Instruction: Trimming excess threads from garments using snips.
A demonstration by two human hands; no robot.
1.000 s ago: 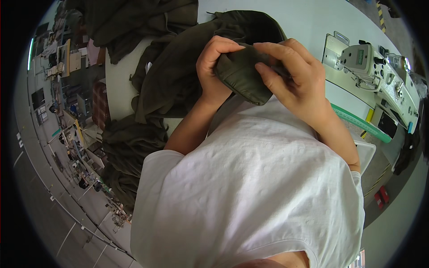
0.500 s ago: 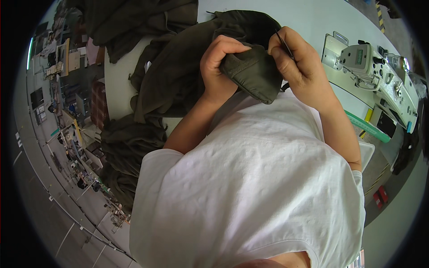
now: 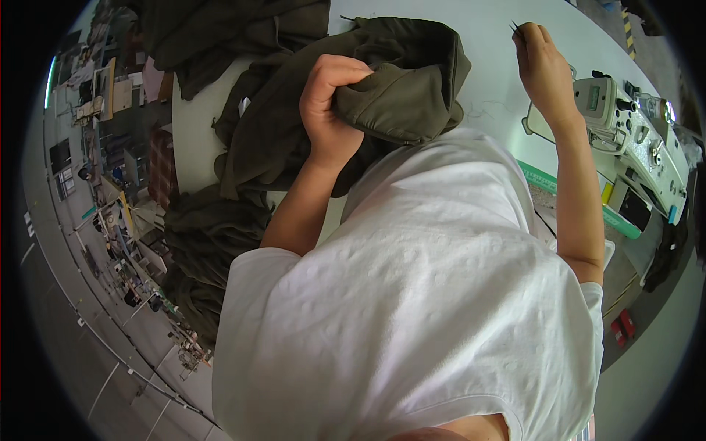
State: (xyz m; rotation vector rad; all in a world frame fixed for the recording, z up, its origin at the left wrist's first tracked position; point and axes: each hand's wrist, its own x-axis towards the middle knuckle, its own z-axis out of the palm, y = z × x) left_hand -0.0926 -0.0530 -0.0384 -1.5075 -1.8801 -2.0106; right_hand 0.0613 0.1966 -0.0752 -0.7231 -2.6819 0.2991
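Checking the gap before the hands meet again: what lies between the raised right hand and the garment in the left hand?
In the head view, only bare white tabletop with a loose thread separates the right hand from the olive garment gripped by the left hand.

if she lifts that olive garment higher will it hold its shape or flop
Probably flop: the olive garment bunches into soft folds where the left hand grips it, and the rest drapes down over the table. It looks fairly light, since one hand holds the gathered part up. Unlikely to slip, as the weave looks matte. The right hand is off it, pinching a small dark tool.

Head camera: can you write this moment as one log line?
left hand: grips olive garment | right hand: raised, pinching small thin tool | sewing machine: right
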